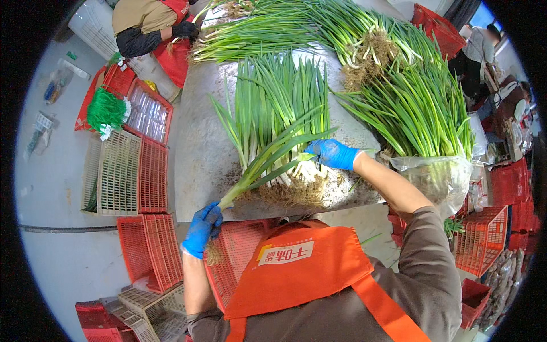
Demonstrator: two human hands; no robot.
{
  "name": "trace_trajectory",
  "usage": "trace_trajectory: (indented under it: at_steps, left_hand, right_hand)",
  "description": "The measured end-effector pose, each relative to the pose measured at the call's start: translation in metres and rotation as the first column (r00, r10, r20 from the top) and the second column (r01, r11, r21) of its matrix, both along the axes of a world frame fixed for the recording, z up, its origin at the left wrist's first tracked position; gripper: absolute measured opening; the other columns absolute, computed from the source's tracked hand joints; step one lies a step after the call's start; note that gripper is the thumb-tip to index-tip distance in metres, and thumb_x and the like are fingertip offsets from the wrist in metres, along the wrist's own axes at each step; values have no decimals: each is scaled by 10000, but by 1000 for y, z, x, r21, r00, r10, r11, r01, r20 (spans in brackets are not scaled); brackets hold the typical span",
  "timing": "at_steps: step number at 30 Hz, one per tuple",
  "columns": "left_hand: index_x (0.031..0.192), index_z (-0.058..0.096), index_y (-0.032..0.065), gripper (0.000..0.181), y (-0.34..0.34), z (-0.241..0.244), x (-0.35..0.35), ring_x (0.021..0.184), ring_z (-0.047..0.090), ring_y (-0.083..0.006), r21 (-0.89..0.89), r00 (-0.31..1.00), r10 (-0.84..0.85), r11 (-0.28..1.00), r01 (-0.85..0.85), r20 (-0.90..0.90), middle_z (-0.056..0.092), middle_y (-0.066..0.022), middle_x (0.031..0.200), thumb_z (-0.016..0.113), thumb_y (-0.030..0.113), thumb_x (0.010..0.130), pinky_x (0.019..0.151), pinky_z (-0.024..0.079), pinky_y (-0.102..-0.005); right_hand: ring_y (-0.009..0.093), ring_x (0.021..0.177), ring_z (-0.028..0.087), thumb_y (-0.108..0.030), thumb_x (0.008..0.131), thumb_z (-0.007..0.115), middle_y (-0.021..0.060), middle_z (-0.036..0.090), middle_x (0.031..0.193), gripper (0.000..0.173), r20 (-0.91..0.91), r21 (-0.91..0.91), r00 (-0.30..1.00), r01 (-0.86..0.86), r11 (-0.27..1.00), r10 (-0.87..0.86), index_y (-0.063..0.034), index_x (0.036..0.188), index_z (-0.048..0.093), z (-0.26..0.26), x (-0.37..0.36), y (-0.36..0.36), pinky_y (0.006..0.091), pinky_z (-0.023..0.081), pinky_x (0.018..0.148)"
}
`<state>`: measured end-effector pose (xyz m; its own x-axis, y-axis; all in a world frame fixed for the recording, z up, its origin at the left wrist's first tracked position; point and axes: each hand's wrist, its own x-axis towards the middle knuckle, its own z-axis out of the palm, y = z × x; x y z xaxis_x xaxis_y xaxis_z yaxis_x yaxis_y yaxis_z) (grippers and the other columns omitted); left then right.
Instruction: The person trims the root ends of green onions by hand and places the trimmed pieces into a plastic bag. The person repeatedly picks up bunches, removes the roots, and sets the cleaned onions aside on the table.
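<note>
My left hand point(202, 230), in a blue glove, grips a green onion point(239, 188) low on its stem. Its roots hang below the glove, and its leaves slant up to the right. My right hand point(335, 154), also gloved in blue, has its fingers curled at the yellowish end of a leaf point(304, 157); the fingertips are partly hidden. Behind both hands, a row of green onions point(273, 94) lies on the metal table point(196, 128), its tangled roots point(295, 192) toward me.
More green onions point(414, 98) lie at the right, beside a bundle in a clear plastic bag point(431, 179). A red crate point(235, 243) stands under the table edge. Stacked crates point(119, 171) and green ties point(106, 109) are at the left. A co-worker's gloved hand point(184, 30) is at the far left corner.
</note>
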<state>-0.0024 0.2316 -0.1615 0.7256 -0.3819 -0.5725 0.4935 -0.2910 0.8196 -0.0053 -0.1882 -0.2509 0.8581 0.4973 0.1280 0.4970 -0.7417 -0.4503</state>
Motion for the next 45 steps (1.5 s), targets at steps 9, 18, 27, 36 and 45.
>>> trace_trajectory:
  at_steps: [9, 18, 27, 36, 45]
  left_hand:
    - [1073, 570, 24, 300, 26, 48, -13, 447, 388, -79, 66, 999, -30, 997, 28, 24, 442, 16, 598, 536, 268, 903, 393, 312, -228]
    - [1074, 574, 29, 309, 78, 79, -13, 441, 406, -82, 76, 1000, -5, 997, 3, 23, 485, 6, 603, 566, 276, 890, 381, 314, -233]
    - [1099, 557, 14, 295, 81, 96, -8, 464, 394, -72, 115, 997, -57, 992, 51, 45, 489, 5, 623, 560, 225, 893, 394, 311, -220]
    - [1128, 572, 35, 279, 60, 180, 18, 528, 384, -48, 293, 928, -338, 913, 283, 155, 479, 31, 651, 550, 193, 899, 460, 319, -197]
    - [1064, 619, 64, 271, -43, 268, 129, 622, 475, -47, 601, 447, -799, 598, 530, 401, 576, -13, 723, 612, 230, 850, 534, 400, -201]
  right_hand:
    - [89, 611, 495, -268, 866, 601, 50, 630, 783, 268, -794, 527, 605, 639, 560, 56, -15, 937, 645, 57, 1, -24, 236, 430, 565]
    - [30, 818, 490, -92, 784, 654, -22, 608, 992, 387, -529, 288, 728, 637, 715, -435, -87, 1167, 597, 123, 22, -51, 190, 431, 680]
    - [342, 907, 594, -338, 819, 614, 183, 626, 993, 400, -356, 110, 934, 70, 991, -27, -55, 1101, 592, 74, 50, -14, 387, 467, 789]
    - [62, 621, 519, -181, 856, 612, 85, 673, 900, 194, -757, 561, 643, 548, 620, 117, -4, 928, 646, 91, 2, -22, 200, 420, 516]
    - [89, 530, 479, -238, 857, 597, 99, 654, 795, 250, -767, 640, 627, 761, 103, 134, -7, 933, 651, 65, -111, -73, 232, 399, 472]
